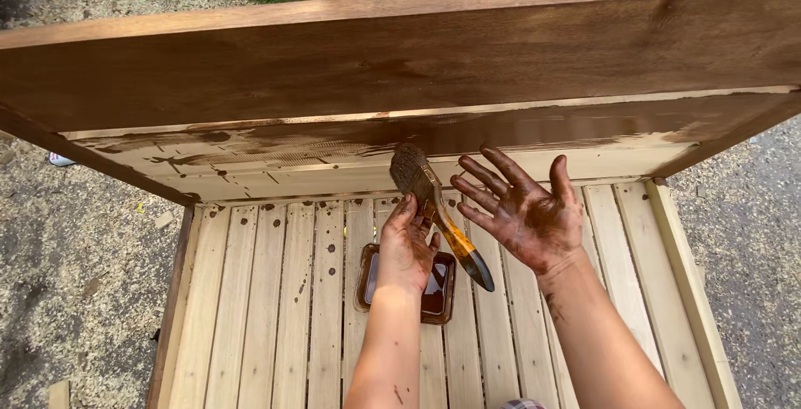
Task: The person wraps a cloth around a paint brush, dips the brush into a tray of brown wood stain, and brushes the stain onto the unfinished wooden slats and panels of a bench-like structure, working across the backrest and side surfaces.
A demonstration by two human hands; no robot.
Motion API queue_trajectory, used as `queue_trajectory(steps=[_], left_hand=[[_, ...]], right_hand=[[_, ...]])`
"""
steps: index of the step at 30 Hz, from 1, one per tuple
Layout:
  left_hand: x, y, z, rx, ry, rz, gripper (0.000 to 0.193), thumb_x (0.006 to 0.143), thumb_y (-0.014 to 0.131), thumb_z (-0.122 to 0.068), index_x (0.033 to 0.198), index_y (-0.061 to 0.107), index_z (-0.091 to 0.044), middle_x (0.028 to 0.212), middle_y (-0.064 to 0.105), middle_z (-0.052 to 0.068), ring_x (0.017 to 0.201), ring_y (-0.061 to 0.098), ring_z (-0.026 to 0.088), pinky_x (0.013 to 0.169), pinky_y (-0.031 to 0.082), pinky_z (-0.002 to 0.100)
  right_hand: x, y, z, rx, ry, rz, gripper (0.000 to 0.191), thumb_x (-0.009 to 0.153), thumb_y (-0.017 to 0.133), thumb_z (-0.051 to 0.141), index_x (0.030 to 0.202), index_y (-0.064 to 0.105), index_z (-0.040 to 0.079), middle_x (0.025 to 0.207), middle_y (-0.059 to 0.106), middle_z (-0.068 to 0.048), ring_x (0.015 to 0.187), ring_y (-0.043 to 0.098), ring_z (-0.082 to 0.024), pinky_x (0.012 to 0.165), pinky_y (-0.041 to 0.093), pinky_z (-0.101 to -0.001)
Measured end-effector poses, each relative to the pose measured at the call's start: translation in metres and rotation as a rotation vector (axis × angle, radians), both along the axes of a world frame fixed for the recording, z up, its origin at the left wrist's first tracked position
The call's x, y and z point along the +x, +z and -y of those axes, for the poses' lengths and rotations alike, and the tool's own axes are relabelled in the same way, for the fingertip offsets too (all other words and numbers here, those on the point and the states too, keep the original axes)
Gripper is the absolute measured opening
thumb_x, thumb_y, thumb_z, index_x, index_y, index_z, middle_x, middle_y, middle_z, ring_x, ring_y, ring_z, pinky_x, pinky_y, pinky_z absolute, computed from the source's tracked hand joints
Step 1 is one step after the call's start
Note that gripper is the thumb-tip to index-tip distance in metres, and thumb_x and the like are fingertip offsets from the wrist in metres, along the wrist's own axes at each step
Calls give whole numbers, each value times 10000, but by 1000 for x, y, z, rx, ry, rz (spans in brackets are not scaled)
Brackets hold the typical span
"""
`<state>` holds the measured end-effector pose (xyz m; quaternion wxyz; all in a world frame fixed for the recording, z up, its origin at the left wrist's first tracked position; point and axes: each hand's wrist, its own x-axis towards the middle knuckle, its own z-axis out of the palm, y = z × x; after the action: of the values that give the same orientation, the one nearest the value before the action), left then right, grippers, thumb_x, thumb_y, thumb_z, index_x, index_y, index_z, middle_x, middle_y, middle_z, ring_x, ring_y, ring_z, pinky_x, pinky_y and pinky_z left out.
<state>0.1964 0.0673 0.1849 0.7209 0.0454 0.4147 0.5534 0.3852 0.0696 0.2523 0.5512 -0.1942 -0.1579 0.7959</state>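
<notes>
**Paintbrush loaded with stain, held over bare slats**

The paintbrush (434,209) sat in the left hand (406,246), whose fingers were closed around the amber handle, with the dark bristles up against the half-stained lower board (334,154) of the upright wooden panel (375,58). The right hand (526,209) held nothing; it hovered beside the brush, palm up and fingers spread, smeared brown.

A wet brush could have dripped onto the pale slats (267,292), which already carried dark spots, since the bristles stood directly above them. The stained right palm could also have marked any bare wood it touched. The small tray of stain (442,292) lay right under the left wrist, so a dropped forearm might have tipped or splashed it.

The left hand and wrist hid much of the tray, so its fill level could not be judged. The panel's ends ran out of view, and the exact bristle contact was hard to make out.
</notes>
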Motion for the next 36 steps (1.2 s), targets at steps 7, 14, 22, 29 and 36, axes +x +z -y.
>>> queue_trajectory(steps=[7, 14, 22, 29, 36], left_hand=[[40, 10, 7, -11, -120, -294, 351, 838, 760, -331, 1165, 710, -214, 1059, 737, -82, 1047, 583, 82, 917, 314, 401], [71, 6, 2, -13, -73, -259, 300, 871, 777, -321, 1141, 719, -203, 1022, 723, -95, 977, 572, 95, 852, 302, 381], [104, 1, 3, -53, -122, -195, 319, 853, 761, -314, 1152, 684, -236, 1098, 720, -96, 1096, 604, 96, 928, 302, 435], [130, 16, -1, -132, -144, 70, 450, 846, 718, -443, 1270, 672, -299, 1234, 656, -90, 1219, 501, 119, 965, 250, 441], [150, 23, 4, -27, -217, 10, 515, 810, 710, -477, 1284, 660, -283, 1308, 661, -100, 1248, 521, 148, 1042, 180, 551]], right_hand=[[12, -12, 10, -6, 194, 901, 886, 749, 738, 547, 1453, 522, 54, 1385, 600, -233, 1176, 613, -390, 982, 513, -596], [74, -6, 14, -182, -318, 715, 783, 893, 519, 639, 1493, 495, 138, 1423, 616, -112, 1276, 597, -260, 1028, 462, -490], [76, -2, 40, -44, 77, 968, 790, 760, 781, 372, 1427, 505, 50, 1180, 720, -205, 870, 756, -288, 717, 605, -427], [106, 0, 66, 69, -208, 517, 693, 799, 754, 188, 1439, 566, 4, 1189, 718, -165, 961, 737, -271, 791, 622, -377], [65, -23, 42, 243, -563, 785, 541, 840, 827, 110, 1341, 642, 26, 1173, 695, -43, 1042, 622, -95, 921, 519, -230]])
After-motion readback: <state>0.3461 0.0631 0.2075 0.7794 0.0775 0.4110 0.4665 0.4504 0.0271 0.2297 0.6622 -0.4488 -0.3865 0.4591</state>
